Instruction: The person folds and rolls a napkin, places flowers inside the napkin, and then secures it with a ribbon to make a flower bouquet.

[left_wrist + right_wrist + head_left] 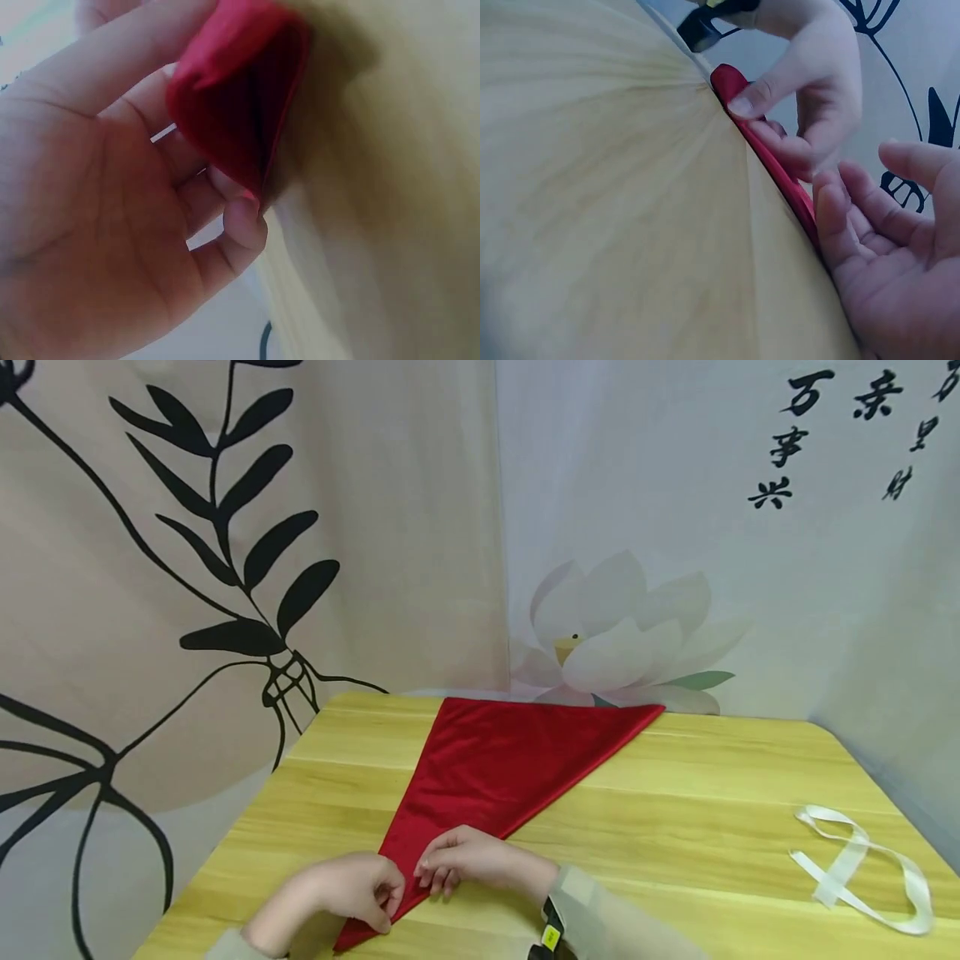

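Left grip (356, 885) pinches the folded red cloth (495, 760) near its closest tip, right grip (477, 855) loosely touching farther up its edge, and uneven tugging could skew the layers.

A soft sheen is shown by the smooth red cloth (487, 760), wood grain by the smooth tabletop (675, 843), satiny fabric by the white ribbon (844, 867), matt fabric by the printed backdrop (420, 568).

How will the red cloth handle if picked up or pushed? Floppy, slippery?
Likely floppy: the red cloth bulges into a loose fold at the left hand. Possibly a bit slippery, given its smooth sheen. It would probably wrinkle when pushed, since soft creases already show across it.
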Available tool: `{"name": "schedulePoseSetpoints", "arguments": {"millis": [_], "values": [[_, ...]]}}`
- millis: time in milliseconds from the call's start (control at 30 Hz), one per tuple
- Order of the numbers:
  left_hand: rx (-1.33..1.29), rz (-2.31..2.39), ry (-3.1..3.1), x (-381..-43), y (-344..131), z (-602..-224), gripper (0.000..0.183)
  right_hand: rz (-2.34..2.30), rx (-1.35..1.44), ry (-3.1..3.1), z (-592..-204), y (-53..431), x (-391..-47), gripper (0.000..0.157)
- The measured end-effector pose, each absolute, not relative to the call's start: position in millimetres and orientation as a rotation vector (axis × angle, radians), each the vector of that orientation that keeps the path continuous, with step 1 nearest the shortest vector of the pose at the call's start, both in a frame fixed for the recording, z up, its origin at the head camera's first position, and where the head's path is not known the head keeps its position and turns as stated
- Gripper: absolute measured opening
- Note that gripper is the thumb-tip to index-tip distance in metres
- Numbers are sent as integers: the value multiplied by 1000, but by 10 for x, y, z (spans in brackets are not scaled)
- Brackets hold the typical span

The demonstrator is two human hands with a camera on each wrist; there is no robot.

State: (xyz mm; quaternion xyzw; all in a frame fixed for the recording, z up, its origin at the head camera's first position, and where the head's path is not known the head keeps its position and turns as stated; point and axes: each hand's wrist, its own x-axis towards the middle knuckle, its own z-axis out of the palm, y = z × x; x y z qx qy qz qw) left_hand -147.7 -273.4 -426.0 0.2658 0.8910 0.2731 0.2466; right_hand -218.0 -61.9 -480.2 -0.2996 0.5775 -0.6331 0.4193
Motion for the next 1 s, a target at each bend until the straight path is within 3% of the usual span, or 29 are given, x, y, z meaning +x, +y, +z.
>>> {"name": "schedulePoseSetpoints", "arguments": {"millis": [533,800,1000], "values": [[766,837,2420,-1183,-3028,-4305,35,-1591,-774,1600,-4804,-615,-2137,21],[839,904,2446,-1221,-3042,-4305,29,-1252,-1055,1943,-4666,-680,-2011,7],[837,864,2505,-1350,-2988,-4226,24,-1103,-1238,2081,-4629,-751,-1966,7]]}}
